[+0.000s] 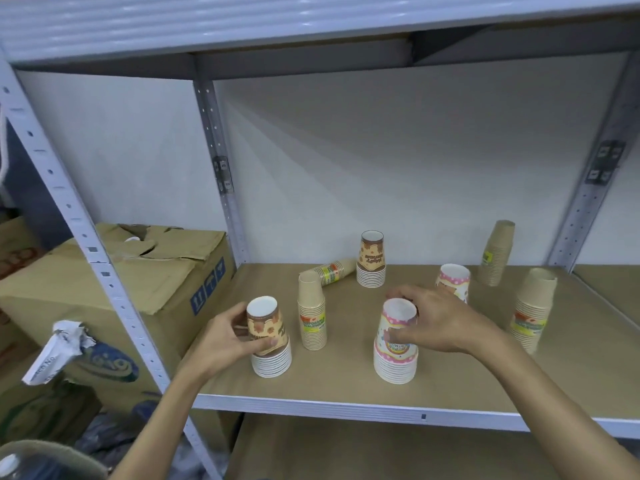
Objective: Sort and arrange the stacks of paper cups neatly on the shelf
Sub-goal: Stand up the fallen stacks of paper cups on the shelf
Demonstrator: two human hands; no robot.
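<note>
Two hands grip upside-down cup stacks near the shelf's (346,396) front edge.
Left hand (228,344) closes around the brown-patterned stack (270,341); right hand (440,322) clasps the pink stack (396,344), partly hiding a second pink stack (454,279) behind it. Plain kraft stacks stand mid-shelf (311,315), toward the right edge (533,308) and by the back-right corner (497,252); one kraft stack lies toppled (334,271) beside another brown-patterned stack (371,259). Left of the shelf, a torn cardboard box's (156,271) contents are unseen.

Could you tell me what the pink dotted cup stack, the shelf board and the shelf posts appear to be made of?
The pink dotted cup stack looks like printed paper with a slight sheen: thin rolled rims show as stacked rings. The tan shelf board seems matte fibreboard or similar, flat and grainless. The pale grey perforated shelf posts appear to be painted metal, given the punched holes and bolted bracket.
</note>
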